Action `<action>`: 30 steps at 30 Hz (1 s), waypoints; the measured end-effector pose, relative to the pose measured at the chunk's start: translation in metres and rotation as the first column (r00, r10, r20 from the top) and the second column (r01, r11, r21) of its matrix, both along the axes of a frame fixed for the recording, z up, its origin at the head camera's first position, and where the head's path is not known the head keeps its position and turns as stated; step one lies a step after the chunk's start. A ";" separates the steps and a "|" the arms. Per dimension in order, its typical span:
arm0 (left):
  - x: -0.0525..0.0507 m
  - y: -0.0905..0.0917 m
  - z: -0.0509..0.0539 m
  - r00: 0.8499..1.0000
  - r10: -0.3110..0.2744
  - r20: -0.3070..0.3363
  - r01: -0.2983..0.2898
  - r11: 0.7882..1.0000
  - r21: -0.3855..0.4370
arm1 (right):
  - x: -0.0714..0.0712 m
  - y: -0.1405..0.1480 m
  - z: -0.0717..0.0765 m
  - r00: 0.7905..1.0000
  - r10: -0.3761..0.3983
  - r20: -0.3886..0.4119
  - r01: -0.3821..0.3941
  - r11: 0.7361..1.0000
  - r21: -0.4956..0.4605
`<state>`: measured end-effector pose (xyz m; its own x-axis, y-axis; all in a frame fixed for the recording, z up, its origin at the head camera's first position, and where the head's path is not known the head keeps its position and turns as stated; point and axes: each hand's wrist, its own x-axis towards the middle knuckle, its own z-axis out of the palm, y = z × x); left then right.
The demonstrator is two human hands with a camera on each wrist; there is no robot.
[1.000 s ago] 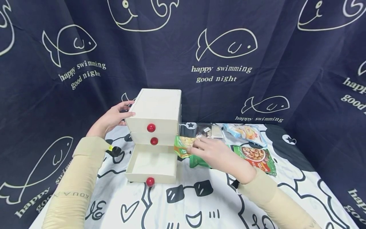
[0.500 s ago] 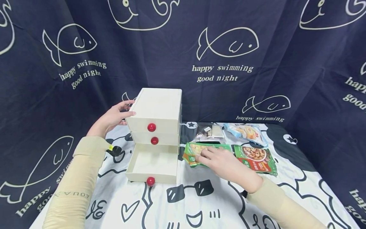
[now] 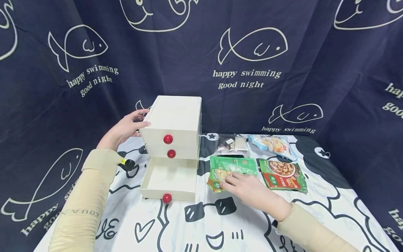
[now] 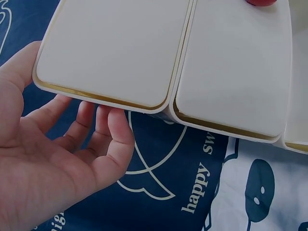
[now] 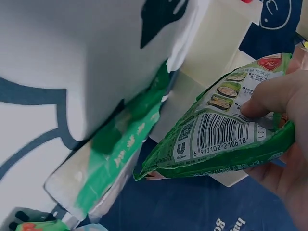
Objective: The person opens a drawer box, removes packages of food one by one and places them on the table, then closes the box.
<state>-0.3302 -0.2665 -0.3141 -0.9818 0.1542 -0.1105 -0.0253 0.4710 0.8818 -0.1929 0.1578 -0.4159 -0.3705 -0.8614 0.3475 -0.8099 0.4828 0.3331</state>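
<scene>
A white drawer cabinet (image 3: 177, 110) with red knobs stands left of centre. Its bottom drawer (image 3: 168, 176) is pulled out, and nothing lies in it. My left hand (image 3: 124, 126) rests on the cabinet's upper left corner, thumb on the top and fingertips against the side. My right hand (image 3: 244, 188) pinches a green and yellow food packet (image 3: 218, 179) above the table, right of the drawer. The packet's back, with a barcode, faces the right wrist camera. Beyond it a green packet (image 3: 236, 163) lies flat, partly covered by the held one.
A red and green food packet (image 3: 281, 175) lies to the right. Behind are a clear plastic bag (image 3: 233, 145) with dark and pale contents and a blue and white packet (image 3: 273, 145). A dark fish-print curtain (image 3: 176, 63) hangs behind the patterned tablecloth (image 3: 176, 227).
My right hand has drawn the green and yellow packet away from the cabinet, rightward and nearer to me, uncovering more of the green packet behind. My left hand stays on the cabinet.
</scene>
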 end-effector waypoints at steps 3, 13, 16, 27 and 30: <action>-0.001 0.000 0.000 1.000 -0.002 -0.003 0.002 1.000 -0.001 | 0.002 0.001 -0.004 1.000 0.015 0.002 -0.015 1.000 0.008; 0.001 0.000 0.001 1.000 -0.012 -0.003 0.012 1.000 0.005 | 0.008 0.004 -0.016 0.996 0.086 0.019 -0.086 0.996 0.004; 0.000 0.000 0.001 1.000 -0.011 -0.001 0.011 1.000 0.008 | 0.009 0.005 -0.020 0.994 0.103 0.019 -0.103 0.995 -0.014; 0.001 0.001 0.000 1.000 -0.009 -0.003 0.009 1.000 0.007 | 0.015 0.007 -0.022 0.991 0.129 0.026 -0.129 0.992 0.000; 0.000 0.001 0.000 1.000 -0.004 -0.002 0.004 1.000 0.002 | 0.016 0.008 -0.025 0.990 0.133 0.042 -0.133 0.991 -0.003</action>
<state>-0.3300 -0.2654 -0.3141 -0.9816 0.1578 -0.1079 -0.0216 0.4693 0.8828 -0.1770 0.1657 -0.4404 -0.2670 -0.9037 0.3346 -0.8801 0.3702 0.2974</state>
